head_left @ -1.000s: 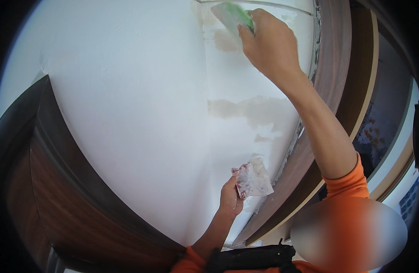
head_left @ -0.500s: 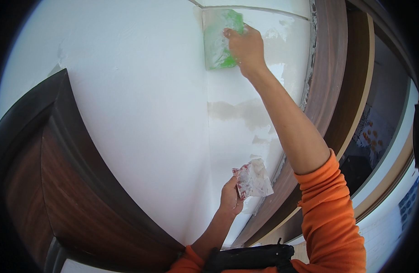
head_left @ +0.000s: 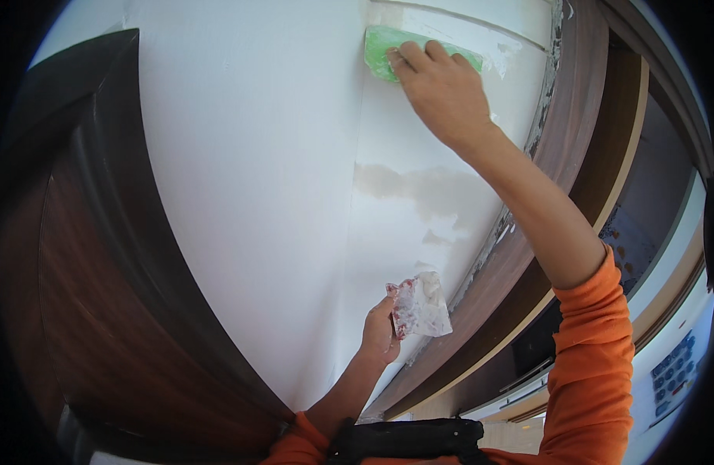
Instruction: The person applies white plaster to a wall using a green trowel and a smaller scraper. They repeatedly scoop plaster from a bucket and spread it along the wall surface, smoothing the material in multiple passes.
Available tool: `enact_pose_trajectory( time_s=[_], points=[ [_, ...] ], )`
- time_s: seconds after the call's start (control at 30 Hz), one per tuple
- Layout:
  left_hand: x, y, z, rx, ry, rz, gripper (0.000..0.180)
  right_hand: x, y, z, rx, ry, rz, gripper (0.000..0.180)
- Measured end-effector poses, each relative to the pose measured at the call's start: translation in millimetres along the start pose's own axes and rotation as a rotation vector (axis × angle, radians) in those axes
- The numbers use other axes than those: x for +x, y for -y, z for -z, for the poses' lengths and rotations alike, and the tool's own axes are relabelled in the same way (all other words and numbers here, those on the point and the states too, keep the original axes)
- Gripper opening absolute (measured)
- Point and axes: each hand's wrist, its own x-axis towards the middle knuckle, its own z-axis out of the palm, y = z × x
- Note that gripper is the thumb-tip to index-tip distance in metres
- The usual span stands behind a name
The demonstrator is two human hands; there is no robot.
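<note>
High on the white wall [head_left: 415, 139], my right hand [head_left: 450, 102] grips a green plastic putty spreader [head_left: 382, 45] smeared with white paste. The spreader lies against the wall near the inner corner, its long side running roughly sideways. Lower down, my left hand [head_left: 379, 335] holds a red plastic putty spreader [head_left: 420, 308] by one edge. White paste coats most of that spreader, with a thicker lump at its far top. Damp grey-beige patches [head_left: 419, 190] show on the wall between my two hands.
A dark wooden panelled door or frame [head_left: 117, 232] curves along the left. On the right stands a brown wooden door frame [head_left: 574, 116], with a rough gap beside the wall. A groove [head_left: 481, 27] crosses the wall above the green spreader. A black strap or pouch [head_left: 407, 440] sits at my front.
My right hand has shifted right, and the green spreader has turned from upright to nearly sideways. My left hand with the red spreader has moved slightly left in view. The view itself has shifted.
</note>
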Motion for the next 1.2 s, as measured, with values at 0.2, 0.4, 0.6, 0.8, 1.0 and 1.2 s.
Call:
enact_pose_trajectory(
  time_s=[0.2,0.4,0.6,0.8,1.0,1.2],
  points=[
    [0,1,-1,0.005,0.018,-0.021,0.049,-18,27,40,0.097,0.260,0.071,0.009],
    [0,-1,-1,-0.041,0.036,0.016,0.049,47,-27,47,0.046,0.055,-0.052,0.024],
    [1,0,-2,-0.011,0.005,0.002,0.050,48,-40,21,0.067,0.189,-0.030,0.016],
    [3,2,2,-0.019,0.018,0.019,0.049,8,19,39,0.102,0.292,0.069,0.014],
    [4,0,2,-0.046,0.011,0.043,0.048,19,-2,44,-0.016,0.114,0.021,0.028],
    [6,0,5,-0.043,0.033,0.039,0.048,35,-1,11,-0.003,0.336,-0.039,0.028]
  ],
)
